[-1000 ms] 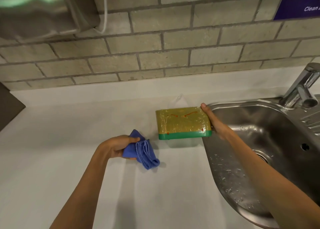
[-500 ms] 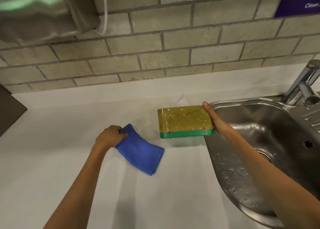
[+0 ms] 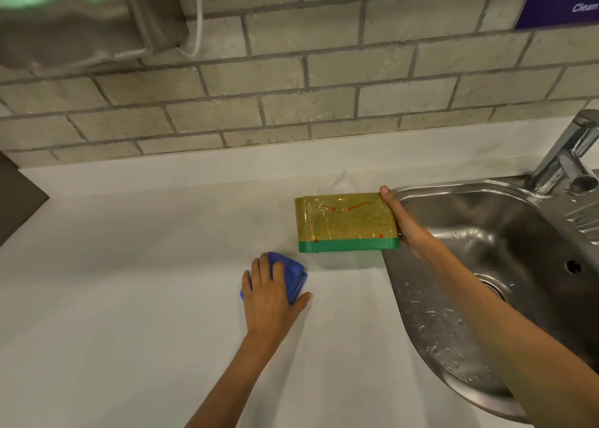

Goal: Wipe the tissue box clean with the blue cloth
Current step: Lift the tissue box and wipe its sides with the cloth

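- Left hand [image 3: 270,293]: palm down on the white counter [image 3: 129,298], fingers spread flat over the blue cloth [image 3: 293,273] and pressing it to the surface; the thumb lies out to the right on the bare counter; the hand rests on the cloth rather than closing round it.
- Blue cloth: bunched into a small folded wad under the fingers, just in front of and to the left of the box, not touching it.
- Right hand [image 3: 402,223]: clamped on the right end of the tissue box [image 3: 345,221], thumb tip at the far upper corner, the other fingers hidden behind the box; the forearm crosses above the sink [image 3: 486,233].
- Tissue box: stands on the counter at the left rim of the sink; long axis runs left to right, parallel to the tiled wall [image 3: 324,87]; the broad yellow face, film-wrapped and marked with red streaks and dots, tilts up toward the camera; the green band lies along the near lower edge; a white tissue [image 3: 337,182] shows behind the far edge.
- Tap [image 3: 570,155]: at the far right corner of the sink; water drops spot the basin.
- Change from half a second ago: the cloth then lay spread as a flat rectangle, gripped at its left edge; it is now gathered beneath the palm and nearer the box; the box and right hand keep the same place.
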Action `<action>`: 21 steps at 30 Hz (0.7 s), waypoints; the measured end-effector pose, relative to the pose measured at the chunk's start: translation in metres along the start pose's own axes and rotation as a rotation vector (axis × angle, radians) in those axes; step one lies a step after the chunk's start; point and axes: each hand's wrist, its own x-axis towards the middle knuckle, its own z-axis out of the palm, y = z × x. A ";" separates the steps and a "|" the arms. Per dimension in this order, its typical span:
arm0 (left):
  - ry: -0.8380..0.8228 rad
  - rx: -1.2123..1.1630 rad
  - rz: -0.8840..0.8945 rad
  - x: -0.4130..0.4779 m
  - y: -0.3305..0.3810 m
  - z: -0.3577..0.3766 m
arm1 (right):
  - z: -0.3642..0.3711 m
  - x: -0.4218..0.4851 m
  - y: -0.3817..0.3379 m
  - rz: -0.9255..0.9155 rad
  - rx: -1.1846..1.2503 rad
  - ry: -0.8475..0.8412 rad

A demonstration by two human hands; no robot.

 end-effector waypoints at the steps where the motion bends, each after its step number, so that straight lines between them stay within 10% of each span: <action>1: -0.005 0.008 -0.005 0.001 0.000 0.003 | 0.000 0.000 0.000 -0.001 -0.001 -0.001; 8: 0.071 -0.081 0.035 0.007 -0.002 0.000 | 0.000 -0.005 0.001 0.014 0.015 -0.001; 15: 0.363 -0.957 -0.466 0.033 -0.017 -0.041 | 0.001 -0.008 0.004 0.032 0.032 -0.042; 21: 0.521 -1.097 -0.178 0.043 0.036 -0.074 | -0.005 -0.009 -0.001 0.009 0.055 -0.077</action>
